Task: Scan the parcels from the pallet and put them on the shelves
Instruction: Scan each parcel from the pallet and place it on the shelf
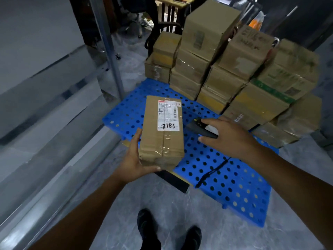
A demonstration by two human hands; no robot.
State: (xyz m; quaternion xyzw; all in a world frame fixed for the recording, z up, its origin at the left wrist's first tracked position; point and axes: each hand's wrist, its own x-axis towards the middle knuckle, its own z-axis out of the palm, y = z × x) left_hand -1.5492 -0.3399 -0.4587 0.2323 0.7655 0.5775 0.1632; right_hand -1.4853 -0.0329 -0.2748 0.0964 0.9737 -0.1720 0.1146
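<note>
Scanning is in hand. The left hand [134, 160] grips the parcel [162, 139], label [168, 116] up, above the pallet [234, 179]. At its three o'clock, the right hand [229, 137] clasps the scanner [197, 127]. Next it likely needs aiming at the label.

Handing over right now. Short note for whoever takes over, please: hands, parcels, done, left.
Left hand holds one parcel by its near end, label marked 7786 facing up, above the edge of the blue pallet.
Right hand holds the scanner, nose toward that label; its cord trails over the pallet.
Done: this parcel is picked up. Whether it has been scanned, I cannot tell.
Left: scan it if needed, put it on the shelves to the left, then work through the stacked parcels at the pallet's far side.
</note>
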